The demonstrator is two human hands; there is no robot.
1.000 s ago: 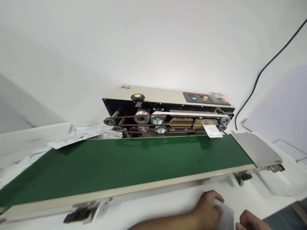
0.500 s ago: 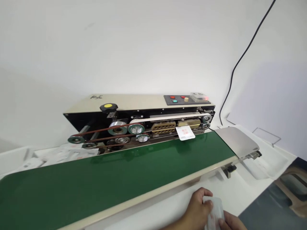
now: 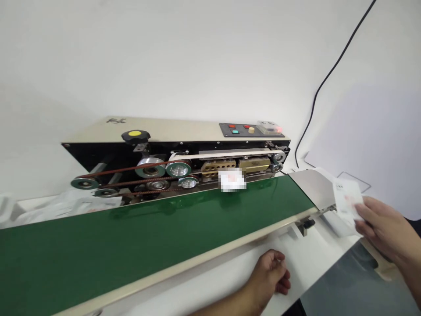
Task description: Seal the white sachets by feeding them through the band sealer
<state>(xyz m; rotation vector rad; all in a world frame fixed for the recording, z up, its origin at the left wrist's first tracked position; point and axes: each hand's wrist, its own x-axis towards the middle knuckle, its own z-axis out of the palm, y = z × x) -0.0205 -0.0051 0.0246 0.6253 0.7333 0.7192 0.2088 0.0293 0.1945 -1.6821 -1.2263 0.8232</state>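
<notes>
My right hand (image 3: 384,224) pinches a small white packet (image 3: 347,202) with red print, beside the metal plate (image 3: 312,186) at the conveyor's right end. My left hand (image 3: 271,274) is in front of the green belt (image 3: 158,237), its fingers curled together; whether anything small is between them cannot be made out. Another white packet (image 3: 232,180), partly pixelated, sticks out of the sealing machine (image 3: 177,131) at its brass blocks (image 3: 253,165), over the belt.
White packets (image 3: 70,206) lie in a heap behind the belt at the left. A black cable (image 3: 317,90) runs down the wall at the right. Pulleys with red-brown belts (image 3: 131,169) are on the machine's left front. The white table (image 3: 296,259) shows below the conveyor.
My right hand has moved up and right with the packet, away from my left hand, which has let go of it. The packet in the machine has shifted left along it.
</notes>
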